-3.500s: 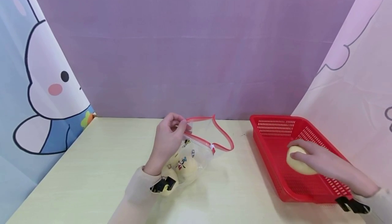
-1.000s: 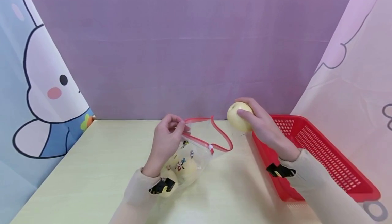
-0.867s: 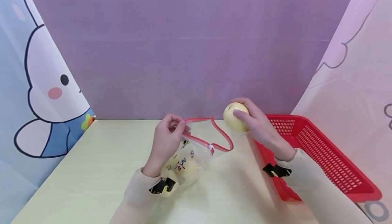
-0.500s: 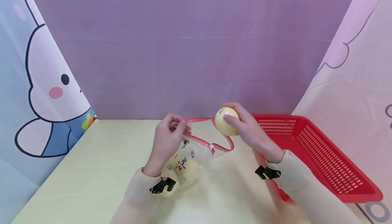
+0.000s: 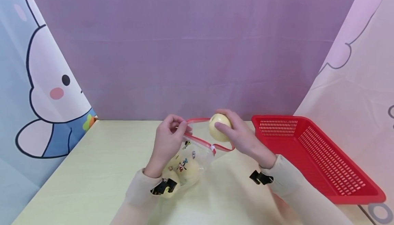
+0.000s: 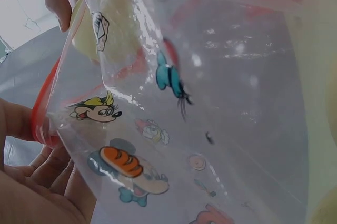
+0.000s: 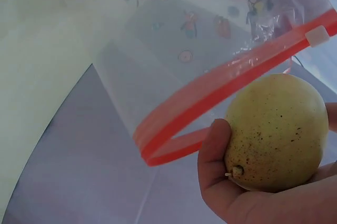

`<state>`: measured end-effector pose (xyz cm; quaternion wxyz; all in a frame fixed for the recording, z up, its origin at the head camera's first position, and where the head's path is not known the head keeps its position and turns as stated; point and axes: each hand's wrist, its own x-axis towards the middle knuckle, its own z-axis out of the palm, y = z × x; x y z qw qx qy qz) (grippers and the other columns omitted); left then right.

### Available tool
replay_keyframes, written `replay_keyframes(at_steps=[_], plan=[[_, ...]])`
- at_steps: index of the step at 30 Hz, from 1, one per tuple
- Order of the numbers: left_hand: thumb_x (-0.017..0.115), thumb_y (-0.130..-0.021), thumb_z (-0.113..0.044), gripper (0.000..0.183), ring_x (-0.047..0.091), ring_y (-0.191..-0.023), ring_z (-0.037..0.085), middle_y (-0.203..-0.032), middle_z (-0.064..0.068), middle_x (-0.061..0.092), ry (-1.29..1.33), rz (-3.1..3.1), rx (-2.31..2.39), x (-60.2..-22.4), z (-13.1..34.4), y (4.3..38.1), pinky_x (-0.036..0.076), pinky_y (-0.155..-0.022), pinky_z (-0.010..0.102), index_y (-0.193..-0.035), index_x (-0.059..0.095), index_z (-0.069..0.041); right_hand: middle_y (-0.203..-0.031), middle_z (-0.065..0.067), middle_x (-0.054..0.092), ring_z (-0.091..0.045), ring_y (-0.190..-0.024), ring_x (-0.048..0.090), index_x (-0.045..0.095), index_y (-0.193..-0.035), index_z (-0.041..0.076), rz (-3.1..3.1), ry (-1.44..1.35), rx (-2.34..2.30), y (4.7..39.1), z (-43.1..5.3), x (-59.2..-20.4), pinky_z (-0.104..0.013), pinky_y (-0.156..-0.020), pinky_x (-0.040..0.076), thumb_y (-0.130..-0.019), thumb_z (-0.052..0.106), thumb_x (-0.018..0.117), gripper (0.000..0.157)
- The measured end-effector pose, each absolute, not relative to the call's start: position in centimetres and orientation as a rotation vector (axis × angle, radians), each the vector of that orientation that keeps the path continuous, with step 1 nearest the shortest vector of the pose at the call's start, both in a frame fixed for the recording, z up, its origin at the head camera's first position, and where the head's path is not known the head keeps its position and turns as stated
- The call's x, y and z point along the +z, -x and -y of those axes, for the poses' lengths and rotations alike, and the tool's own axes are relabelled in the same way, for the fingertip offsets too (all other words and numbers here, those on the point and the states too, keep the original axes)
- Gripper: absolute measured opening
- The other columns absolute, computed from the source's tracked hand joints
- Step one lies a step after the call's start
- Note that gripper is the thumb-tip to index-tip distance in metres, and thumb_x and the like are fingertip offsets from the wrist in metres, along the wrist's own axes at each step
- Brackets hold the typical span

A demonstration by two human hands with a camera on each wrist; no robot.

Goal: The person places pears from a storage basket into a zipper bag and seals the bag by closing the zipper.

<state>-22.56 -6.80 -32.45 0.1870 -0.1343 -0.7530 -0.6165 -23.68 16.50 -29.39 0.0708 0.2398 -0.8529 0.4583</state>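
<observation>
A clear zip bag (image 5: 203, 149) with a red rim and cartoon prints stands open on the table, with several pale yellow fruits (image 5: 188, 171) inside it. My left hand (image 5: 169, 137) pinches the left corner of the bag's rim. In my right hand (image 5: 240, 134) is a pale yellow pear (image 5: 218, 129), gripped between thumb and fingers at the bag's mouth. The right wrist view shows brown specks and a short stem on that pear (image 7: 279, 134), close beside the red rim (image 7: 210, 92). A white slider (image 7: 317, 36) sits on the rim.
A red plastic basket (image 5: 311, 163) with slotted sides stands on the right of the pale table (image 5: 101, 177); no fruit shows in its visible part. A purple cloth (image 5: 197, 47) hangs behind, and printed cloths (image 5: 55, 132) flank both sides.
My right hand has lifted the pear out of the red basket and carried it left to the bag's mouth, lowering slightly. My left hand has kept its pinch on the rim.
</observation>
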Motion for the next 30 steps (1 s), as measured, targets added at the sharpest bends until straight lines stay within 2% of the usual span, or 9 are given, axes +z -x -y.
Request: replay_keyframes(at_steps=[10, 14, 18, 30], plan=[[0.059, -0.103, -0.013, 0.007, 0.070, -0.078, 0.019, -0.090, 0.017, 0.073, 0.382, 2.127, -1.730, -32.4, 6.8, 22.5, 0.056, -0.064, 0.026, -0.102, 0.059, -0.005, -0.130, -0.012, 0.053, -0.030, -0.113, 0.053, 0.050, -0.145, 0.012, 2.661, -0.687, 1.284, 23.2, -15.1, -29.7, -0.040, -0.078, 0.059, -0.093, 0.029, 0.072, 0.058], [0.058, -0.104, -0.013, 0.008, 0.070, -0.077, 0.019, -0.089, 0.014, 0.074, 0.379, 2.125, -1.733, -32.3, 7.0, 22.5, 0.058, -0.065, 0.028, -0.102, 0.060, -0.005, -0.136, -0.011, 0.051, -0.030, -0.120, 0.052, 0.048, -0.148, 0.014, 2.695, -0.661, 1.267, 23.2, -14.9, -29.8, -0.047, -0.090, 0.057, -0.094, 0.034, 0.071, 0.062], [0.057, -0.104, -0.012, 0.008, 0.070, -0.075, 0.021, -0.088, 0.013, 0.073, 0.376, 2.100, -1.747, -32.1, 7.4, 22.5, 0.059, -0.065, 0.029, -0.102, 0.059, -0.004, -0.140, -0.010, 0.052, -0.028, -0.126, 0.051, 0.047, -0.149, 0.013, 2.700, -0.676, 1.237, 23.2, -14.8, -29.7, -0.052, -0.103, 0.050, -0.097, 0.036, 0.068, 0.061], [0.056, -0.104, -0.009, 0.008, 0.069, -0.075, 0.021, -0.090, 0.014, 0.073, 0.365, 2.095, -1.761, -32.0, 7.9, 22.8, 0.060, -0.066, 0.030, -0.102, 0.059, -0.003, -0.125, -0.012, 0.061, -0.028, -0.112, 0.059, 0.055, -0.142, 0.006, 2.665, -0.745, 1.218, 23.8, -15.5, -29.4, -0.046, -0.091, 0.054, -0.098, 0.022, 0.067, 0.048]])
